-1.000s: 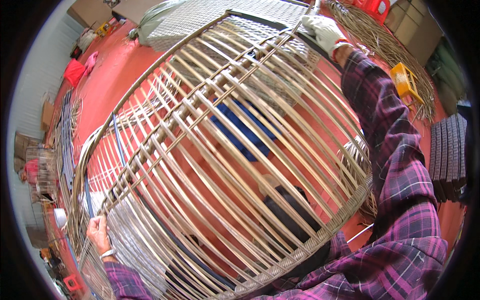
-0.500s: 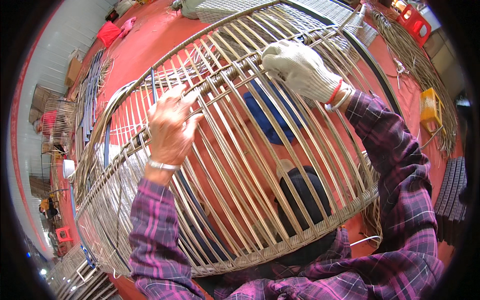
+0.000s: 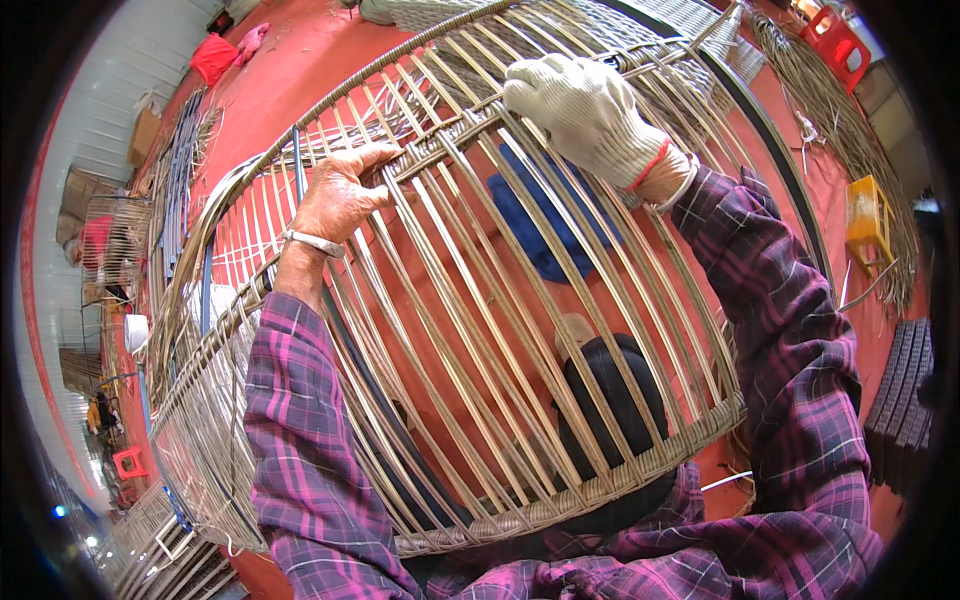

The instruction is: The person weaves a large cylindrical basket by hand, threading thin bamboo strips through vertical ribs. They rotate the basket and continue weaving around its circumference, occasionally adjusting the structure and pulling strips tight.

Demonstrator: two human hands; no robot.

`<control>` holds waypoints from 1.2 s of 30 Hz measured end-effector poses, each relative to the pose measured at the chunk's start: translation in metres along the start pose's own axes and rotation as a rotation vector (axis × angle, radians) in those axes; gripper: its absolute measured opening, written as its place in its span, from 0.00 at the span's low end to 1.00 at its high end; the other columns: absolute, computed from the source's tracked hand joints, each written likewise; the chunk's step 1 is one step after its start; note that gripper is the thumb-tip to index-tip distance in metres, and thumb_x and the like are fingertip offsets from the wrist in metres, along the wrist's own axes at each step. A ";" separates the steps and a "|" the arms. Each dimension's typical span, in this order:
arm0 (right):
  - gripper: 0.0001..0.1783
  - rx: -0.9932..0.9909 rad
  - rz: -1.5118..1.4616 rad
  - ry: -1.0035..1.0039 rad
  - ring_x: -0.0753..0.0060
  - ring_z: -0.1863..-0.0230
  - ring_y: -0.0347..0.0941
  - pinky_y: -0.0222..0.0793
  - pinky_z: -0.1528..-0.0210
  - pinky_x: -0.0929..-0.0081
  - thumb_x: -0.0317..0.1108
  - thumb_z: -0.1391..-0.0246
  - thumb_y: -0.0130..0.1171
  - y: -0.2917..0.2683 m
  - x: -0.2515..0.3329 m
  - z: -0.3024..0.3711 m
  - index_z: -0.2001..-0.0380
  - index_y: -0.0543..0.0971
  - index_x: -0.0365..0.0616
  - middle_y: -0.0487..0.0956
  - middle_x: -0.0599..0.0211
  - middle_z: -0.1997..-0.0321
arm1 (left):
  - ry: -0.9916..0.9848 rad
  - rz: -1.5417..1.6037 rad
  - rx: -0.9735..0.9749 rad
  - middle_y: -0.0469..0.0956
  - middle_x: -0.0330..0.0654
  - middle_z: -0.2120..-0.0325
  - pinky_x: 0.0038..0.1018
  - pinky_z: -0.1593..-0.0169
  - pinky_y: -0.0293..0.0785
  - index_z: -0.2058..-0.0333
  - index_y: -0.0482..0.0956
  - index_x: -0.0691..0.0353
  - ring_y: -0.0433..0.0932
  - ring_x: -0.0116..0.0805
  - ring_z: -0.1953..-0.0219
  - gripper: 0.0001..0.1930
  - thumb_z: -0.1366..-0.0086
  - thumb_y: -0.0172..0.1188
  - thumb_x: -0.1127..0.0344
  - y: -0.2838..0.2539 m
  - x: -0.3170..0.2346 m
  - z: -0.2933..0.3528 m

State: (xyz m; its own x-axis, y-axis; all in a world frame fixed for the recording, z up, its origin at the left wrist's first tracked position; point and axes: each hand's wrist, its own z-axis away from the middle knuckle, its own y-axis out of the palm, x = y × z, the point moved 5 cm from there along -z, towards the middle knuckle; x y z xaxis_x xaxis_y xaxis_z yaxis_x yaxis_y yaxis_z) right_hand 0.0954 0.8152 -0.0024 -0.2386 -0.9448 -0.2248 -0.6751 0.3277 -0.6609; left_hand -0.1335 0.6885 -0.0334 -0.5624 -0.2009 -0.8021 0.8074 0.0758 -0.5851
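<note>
A large frame woven of tan-brown wicker strands (image 3: 480, 300) stretches in front of me, its long strands running from a wrapped near rail (image 3: 640, 475) to a wrapped crossbar (image 3: 450, 135). My bare left hand (image 3: 340, 195), with a pale band at the wrist, is closed round the crossbar, thumb on the near side and fingers over the top. Further right along the same bar, my right hand (image 3: 580, 110) wears a white knit glove with a red cuff edge. Its fingers are curled into a fist against the bar; what lies inside them is hidden.
Through the strands show a blue cloth (image 3: 550, 220) and a dark shoe (image 3: 610, 400) on the red floor. Long strand bundles (image 3: 850, 140) lie at the right, near a yellow stool (image 3: 868, 222) and a red stool (image 3: 835, 48). Blue-grey strips (image 3: 185, 190) lie at the left.
My left hand has gone from spread fingers above the strands to a grip on the crossbar. The gloved right hand has shifted slightly left and up, still closed.
</note>
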 end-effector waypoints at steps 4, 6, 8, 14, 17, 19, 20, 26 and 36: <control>0.08 0.139 -0.152 0.099 0.63 0.61 0.80 0.78 0.61 0.71 0.29 0.47 0.60 0.003 -0.011 -0.005 0.63 0.80 0.48 0.83 0.66 0.60 | -0.037 -0.088 0.094 0.77 0.36 0.50 0.24 0.47 0.75 0.41 0.73 0.64 0.74 0.25 0.48 0.37 0.51 0.77 0.69 -0.002 -0.006 0.007; 0.10 0.216 -0.322 0.208 0.65 0.61 0.79 0.76 0.61 0.71 0.31 0.47 0.63 0.006 -0.015 -0.008 0.59 0.81 0.48 0.83 0.66 0.60 | 0.038 -0.035 0.122 0.75 0.39 0.47 0.25 0.42 0.71 0.40 0.71 0.65 0.72 0.27 0.45 0.36 0.49 0.72 0.72 -0.004 -0.013 0.010; 0.15 0.133 -0.481 0.208 0.63 0.61 0.79 0.75 0.58 0.67 0.37 0.47 0.65 0.004 -0.007 -0.010 0.55 0.82 0.53 0.83 0.67 0.61 | 0.019 0.114 0.157 0.72 0.43 0.42 0.27 0.34 0.62 0.37 0.67 0.68 0.68 0.31 0.39 0.36 0.48 0.63 0.75 -0.004 -0.014 0.015; 0.06 0.009 -0.237 -0.012 0.66 0.62 0.81 0.78 0.63 0.67 0.34 0.47 0.60 0.012 0.027 -0.022 0.65 0.83 0.53 0.82 0.69 0.67 | 0.079 0.047 0.116 0.75 0.40 0.45 0.24 0.45 0.71 0.39 0.70 0.66 0.73 0.28 0.45 0.30 0.41 0.62 0.73 -0.007 -0.022 0.019; 0.06 0.083 -0.040 -0.085 0.68 0.63 0.82 0.79 0.66 0.69 0.34 0.47 0.60 0.016 0.036 -0.025 0.66 0.82 0.52 0.81 0.68 0.69 | 0.076 -0.091 0.025 0.79 0.32 0.54 0.16 0.65 0.72 0.40 0.74 0.60 0.74 0.17 0.62 0.26 0.38 0.58 0.77 -0.007 -0.024 0.019; 0.07 0.124 -0.029 -0.079 0.69 0.62 0.82 0.78 0.65 0.70 0.33 0.47 0.60 0.016 0.037 -0.026 0.64 0.82 0.50 0.81 0.69 0.66 | 0.049 -0.164 0.009 0.79 0.30 0.57 0.15 0.67 0.71 0.40 0.74 0.58 0.71 0.15 0.67 0.25 0.37 0.56 0.78 -0.005 -0.025 0.018; 0.10 0.204 -0.038 -0.048 0.68 0.59 0.81 0.78 0.62 0.70 0.32 0.47 0.60 0.018 0.036 -0.026 0.61 0.82 0.49 0.81 0.69 0.63 | 0.051 -0.141 -0.008 0.79 0.34 0.55 0.18 0.59 0.71 0.41 0.75 0.59 0.73 0.19 0.61 0.24 0.37 0.57 0.79 -0.005 -0.025 0.018; 0.08 0.158 -0.303 0.147 0.60 0.65 0.82 0.77 0.64 0.61 0.30 0.47 0.56 0.019 0.025 -0.033 0.67 0.83 0.54 0.82 0.68 0.69 | 0.083 -0.112 -0.006 0.79 0.33 0.55 0.16 0.57 0.75 0.41 0.75 0.60 0.75 0.18 0.59 0.22 0.34 0.55 0.80 -0.003 -0.024 0.017; 0.10 0.312 -0.341 0.246 0.64 0.64 0.81 0.75 0.63 0.66 0.38 0.42 0.58 0.036 0.021 -0.030 0.59 0.85 0.59 0.84 0.69 0.64 | 0.254 -0.266 -0.025 0.81 0.42 0.52 0.22 0.48 0.74 0.43 0.75 0.64 0.78 0.26 0.52 0.21 0.34 0.52 0.81 -0.005 -0.032 0.025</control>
State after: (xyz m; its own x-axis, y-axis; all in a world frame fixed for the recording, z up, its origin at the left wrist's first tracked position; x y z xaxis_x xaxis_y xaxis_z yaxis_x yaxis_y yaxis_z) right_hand 0.0448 0.8077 -0.0092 -0.2236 -0.9558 0.1907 -0.5120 -0.0513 -0.8575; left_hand -0.1153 0.6701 -0.0014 -0.7809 0.0317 -0.6238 0.6242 0.0775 -0.7775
